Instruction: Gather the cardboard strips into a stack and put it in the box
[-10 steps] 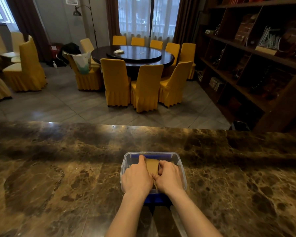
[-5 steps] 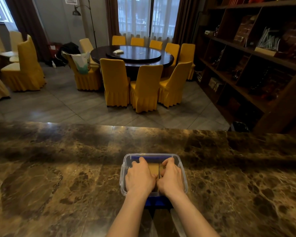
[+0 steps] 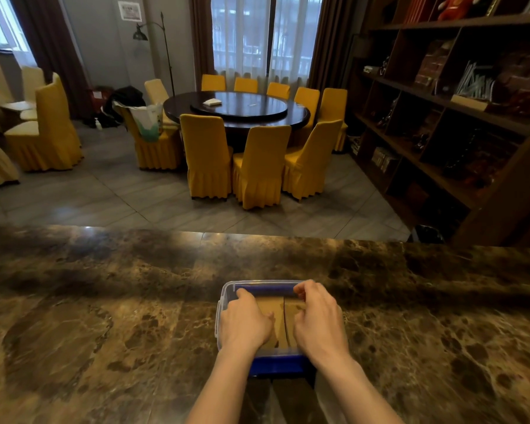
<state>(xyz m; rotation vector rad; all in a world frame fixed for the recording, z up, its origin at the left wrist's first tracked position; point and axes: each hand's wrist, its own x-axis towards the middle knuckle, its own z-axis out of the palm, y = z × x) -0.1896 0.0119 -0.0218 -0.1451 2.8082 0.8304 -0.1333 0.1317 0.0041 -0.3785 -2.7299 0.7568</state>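
A brown marble counter (image 3: 104,316) filled the lower half of the view and stretched far out to both sides of the hands and under the forearms. Past its far edge, well beyond the hands, a round dark dining table (image 3: 236,108) stood ringed by chairs in yellow covers (image 3: 207,154), and off to the right of the hands rose a dark wooden shelving unit (image 3: 459,117). On the counter, directly beneath both hands, sat a clear plastic box (image 3: 222,304) with a blue base showing at its near and far ends. The cardboard strips (image 3: 280,319) lay inside this box as a tan layer, seen in the gap between the hands, with a dark seam running front to back down the middle. The left hand (image 3: 245,322) rested palm down on the left part of the strips, its fingers laid forward and close together, the thumb reaching toward the seam. The right hand (image 3: 317,319) lay over the right part, its fingers curled at the far right corner of the box near the rim; whether those fingertips gripped the rim or the strips could not be told. The two hands were apart, neither touching the other.
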